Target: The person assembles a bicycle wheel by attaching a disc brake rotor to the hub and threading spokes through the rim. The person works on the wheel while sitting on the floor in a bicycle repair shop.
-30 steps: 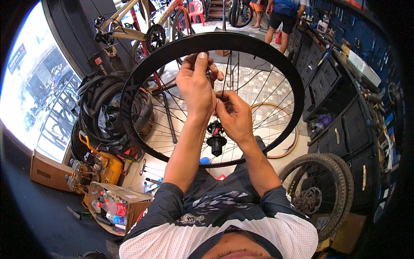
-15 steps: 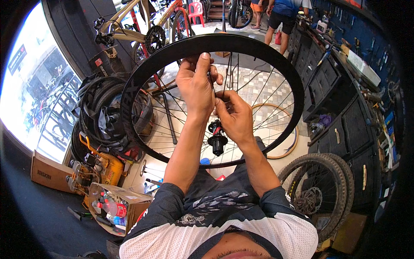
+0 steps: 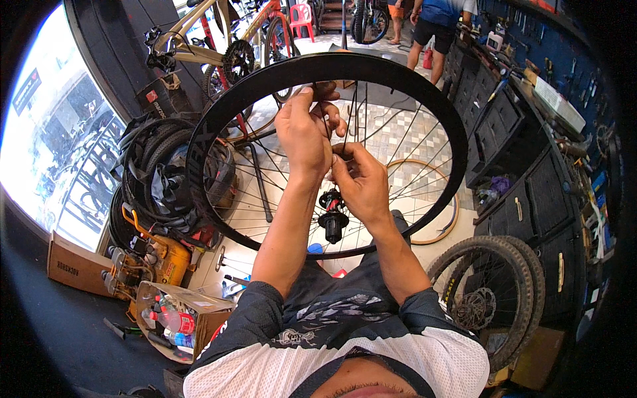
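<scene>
A bicycle wheel with a deep black rim (image 3: 345, 64) and thin dark spokes lies tilted in front of me, above my thighs. Its black hub (image 3: 331, 224), with red parts, hangs inside the rim, below my hands. High up by the rim's far inner edge, my left hand (image 3: 305, 129) is closed, with thumb and fingers curled round a thin spoke. My right hand (image 3: 363, 182) pinches a spoke between thumb and forefinger, just right of my left wrist and above the hub. The fingers partly hide both gripped spots.
Bikes (image 3: 199, 50) stand at the far left above a heap of black tyres (image 3: 156, 152). A yellow compressor (image 3: 166, 259) and an open carton (image 3: 212, 318) are at lower left. Dark drawers (image 3: 501, 126) line the right, with muddy wheels (image 3: 491, 292) nearer. Another person (image 3: 434, 33) stands far off.
My left thumb has come down from the rim and bent inward, with the fingers curling more. The hub has tipped slightly left and down. My right hand has barely moved.
</scene>
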`<state>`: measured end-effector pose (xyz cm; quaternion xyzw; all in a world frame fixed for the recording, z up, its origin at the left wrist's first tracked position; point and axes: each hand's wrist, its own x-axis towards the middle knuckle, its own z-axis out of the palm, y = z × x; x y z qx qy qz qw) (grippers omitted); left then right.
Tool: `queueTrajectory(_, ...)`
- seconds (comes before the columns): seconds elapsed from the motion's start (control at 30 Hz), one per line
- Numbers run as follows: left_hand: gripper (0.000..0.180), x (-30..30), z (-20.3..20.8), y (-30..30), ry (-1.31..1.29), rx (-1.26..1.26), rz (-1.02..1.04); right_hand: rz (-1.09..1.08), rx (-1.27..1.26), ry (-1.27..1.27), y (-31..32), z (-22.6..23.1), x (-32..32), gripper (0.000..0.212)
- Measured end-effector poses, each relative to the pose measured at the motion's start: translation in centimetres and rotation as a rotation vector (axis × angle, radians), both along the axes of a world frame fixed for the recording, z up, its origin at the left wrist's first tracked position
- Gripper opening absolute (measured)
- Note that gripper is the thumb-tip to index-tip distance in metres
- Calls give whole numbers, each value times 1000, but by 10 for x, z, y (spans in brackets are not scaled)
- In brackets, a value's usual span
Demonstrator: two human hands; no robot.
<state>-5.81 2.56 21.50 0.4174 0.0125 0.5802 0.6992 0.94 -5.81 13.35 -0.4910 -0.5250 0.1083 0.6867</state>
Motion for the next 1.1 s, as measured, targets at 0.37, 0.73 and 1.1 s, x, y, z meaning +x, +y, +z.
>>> queueTrajectory(0.37, 12, 5, 0, -2, -9, 20, 134, 13, 7, 13, -1, 3, -2, 14)
queueTrajectory(0.73, 9, 5, 3, 1, 14, 44, 113, -18, 3, -9, -2, 8, -1, 13)
queueTrajectory(1.1, 16, 8, 2, 3, -40, 17, 129, -10, -27, -17, -2, 11, 1, 16)
